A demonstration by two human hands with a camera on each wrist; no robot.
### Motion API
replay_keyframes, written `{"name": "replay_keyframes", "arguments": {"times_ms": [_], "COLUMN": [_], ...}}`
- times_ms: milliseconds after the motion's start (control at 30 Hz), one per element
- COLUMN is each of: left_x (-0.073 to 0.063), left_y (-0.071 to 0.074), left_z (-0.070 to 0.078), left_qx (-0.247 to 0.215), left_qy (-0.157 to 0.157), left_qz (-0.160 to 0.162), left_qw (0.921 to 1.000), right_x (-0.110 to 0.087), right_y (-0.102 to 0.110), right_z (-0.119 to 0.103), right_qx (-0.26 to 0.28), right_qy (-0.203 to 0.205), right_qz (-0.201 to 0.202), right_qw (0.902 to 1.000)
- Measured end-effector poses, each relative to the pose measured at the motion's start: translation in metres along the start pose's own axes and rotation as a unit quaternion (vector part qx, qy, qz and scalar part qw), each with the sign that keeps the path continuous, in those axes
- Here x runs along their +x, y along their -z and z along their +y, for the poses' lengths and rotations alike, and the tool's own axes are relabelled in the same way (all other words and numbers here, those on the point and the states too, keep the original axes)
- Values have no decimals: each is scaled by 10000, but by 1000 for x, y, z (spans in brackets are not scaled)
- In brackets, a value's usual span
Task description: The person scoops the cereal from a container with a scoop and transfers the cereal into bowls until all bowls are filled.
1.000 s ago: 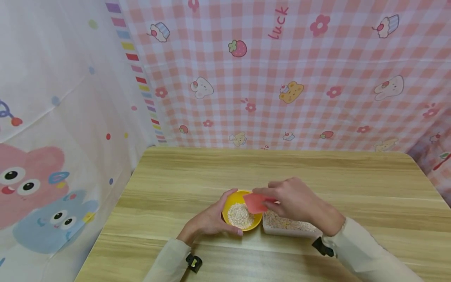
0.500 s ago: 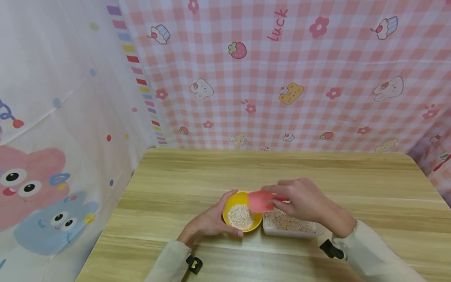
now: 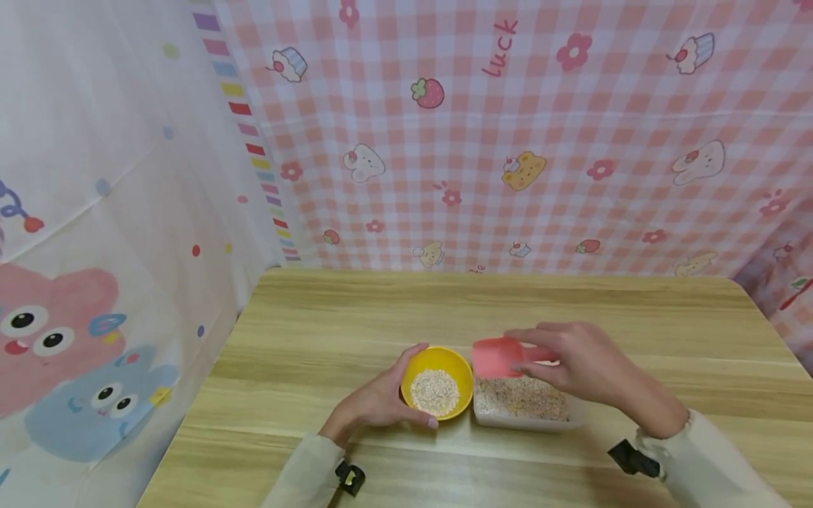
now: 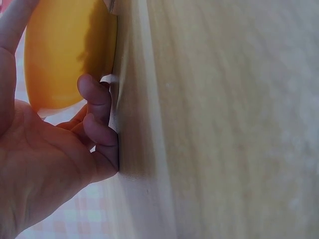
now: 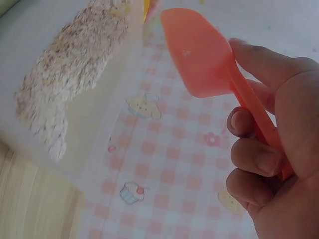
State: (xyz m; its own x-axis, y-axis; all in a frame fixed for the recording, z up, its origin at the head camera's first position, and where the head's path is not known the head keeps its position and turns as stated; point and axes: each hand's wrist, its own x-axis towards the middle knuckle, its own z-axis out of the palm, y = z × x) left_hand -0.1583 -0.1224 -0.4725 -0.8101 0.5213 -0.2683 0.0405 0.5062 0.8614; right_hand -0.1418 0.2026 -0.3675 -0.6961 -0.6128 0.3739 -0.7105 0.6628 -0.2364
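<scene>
In the head view my left hand holds a yellow bowl from its left side, thumb at the near edge and fingers at the far edge. Pale oat flakes lie in its bottom. The left wrist view shows the bowl's outer side against that hand. My right hand grips the handle of a pink scoop, held over the far left part of a translucent box. In the right wrist view the curled fingers wrap the handle, and the scoop carries only a small pale speck.
More oat flakes partly fill the box, which stands just right of the bowl. Both rest on a wood-grain table. A pink checked cloth hangs behind it, and a white printed cloth hangs on the left.
My right hand has drawn the scoop rightward, from over the bowl to over the box. The left hand and the bowl stay in place.
</scene>
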Motion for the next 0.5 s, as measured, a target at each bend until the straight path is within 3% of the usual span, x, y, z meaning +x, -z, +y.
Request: {"name": "replay_keyframes", "arguments": {"times_ms": [267,500], "left_x": [-1,0], "left_y": [0,0], "left_z": [0,0], "left_qx": [-32,-21], "left_qy": [-25,-121], "left_qz": [7,-12], "left_qw": [10000,9999], "right_x": [-19,-31], "right_y": [9,13], "right_z": [7,12], "right_qx": [64,-109], "right_qy": [-242,-575], "right_qz": [-65,-660], "right_qw": [9997,9961]}}
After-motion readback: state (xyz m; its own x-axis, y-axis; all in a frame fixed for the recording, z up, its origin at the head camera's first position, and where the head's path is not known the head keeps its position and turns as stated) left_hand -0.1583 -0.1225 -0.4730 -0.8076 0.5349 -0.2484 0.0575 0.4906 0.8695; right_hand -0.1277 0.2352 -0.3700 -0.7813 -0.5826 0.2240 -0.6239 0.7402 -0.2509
